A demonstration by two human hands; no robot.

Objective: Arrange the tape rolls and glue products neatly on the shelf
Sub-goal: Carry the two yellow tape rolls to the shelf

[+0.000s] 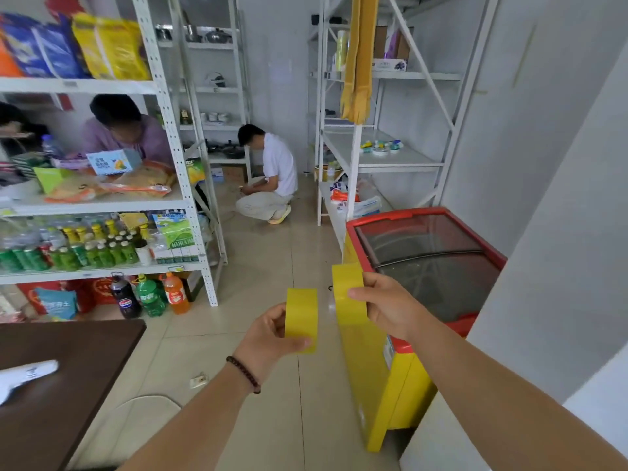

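The left hand [268, 331] pinches one yellow tape roll [301, 320] by its rim, thumb below and fingers behind, and the right hand [385, 305] is clamped on a second yellow tape roll [350, 294], both rolls standing on edge, side by side with a narrow gap between them. The white shelf [401, 158] that already carries a small cluster of tape and glue items [382, 146] lies well ahead and to the right, beyond the red-lidded freezer chest [424, 239]. So I'd judge the right hand nearer to it, and the person must walk forward along the tiled floor [272, 253] before either roll can be set down.
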